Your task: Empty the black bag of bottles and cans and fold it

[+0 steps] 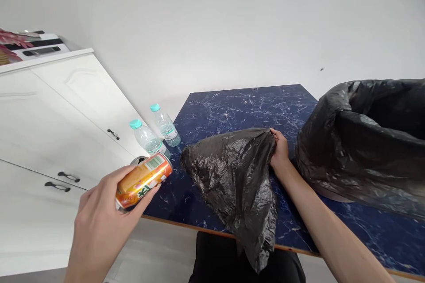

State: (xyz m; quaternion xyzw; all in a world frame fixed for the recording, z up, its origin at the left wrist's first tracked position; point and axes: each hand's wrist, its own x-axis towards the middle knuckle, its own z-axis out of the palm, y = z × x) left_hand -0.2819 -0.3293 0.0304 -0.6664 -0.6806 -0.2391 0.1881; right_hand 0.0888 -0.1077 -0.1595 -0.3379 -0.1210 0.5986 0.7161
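My left hand [108, 212] is closed around an orange drink can [144, 180], which lies tilted sideways in the fingers above the table's left edge. On the right, my right hand [280, 149] grips the upper corner of a black plastic bag [235, 172]. That bag spreads across the table, its lower end hanging past the front edge over my lap. Just behind the can stand two clear water bottles with turquoise caps, a nearer bottle [148, 137] and a farther bottle [165, 124]. Part of another can [137, 159] shows behind the orange one, mostly hidden.
A large bin lined with a black bag [358, 154] stands open at the table's right side. The dark blue marbled table [245, 108] meets a white wall at the back. White cabinets [66, 115] with dark handles line the left.
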